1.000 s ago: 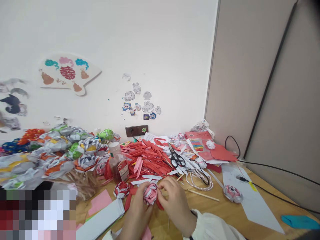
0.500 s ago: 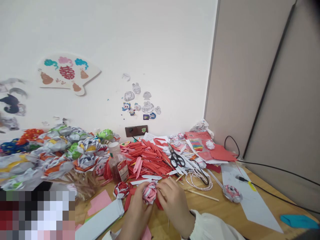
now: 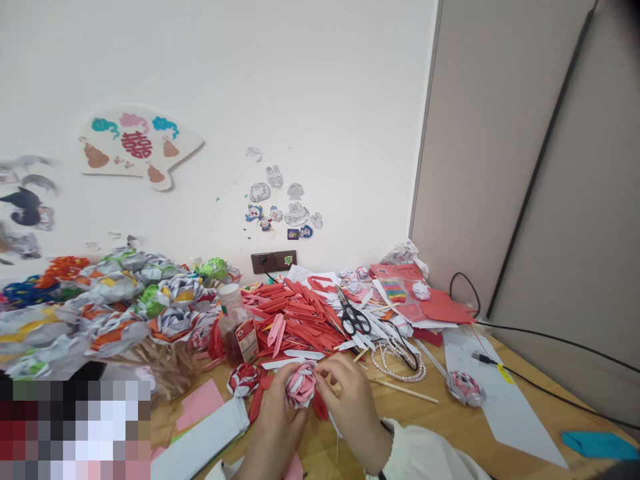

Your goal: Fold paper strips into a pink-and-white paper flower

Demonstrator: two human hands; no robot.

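A pink and white paper flower is held above the table's front middle. My left hand is closed round its left side and underside. At the flower's right edge, my right hand has its thumb and fingers pinched against the folded petals; whether they grip a separate strip is hidden. Just left of my hands lies a red and white paper flower. Behind them spreads a heap of folded red paper strips, with white strips at its near edge.
Black scissors, a bead string and a wooden stick lie to the right. A glue bottle stands left of the heap, near many paper flowers. A finished-looking flower rests on white paper.
My right hand has shifted slightly, its fingers now a little lower on the flower's right edge. The flower has turned slightly to face up more. The view has moved a touch.
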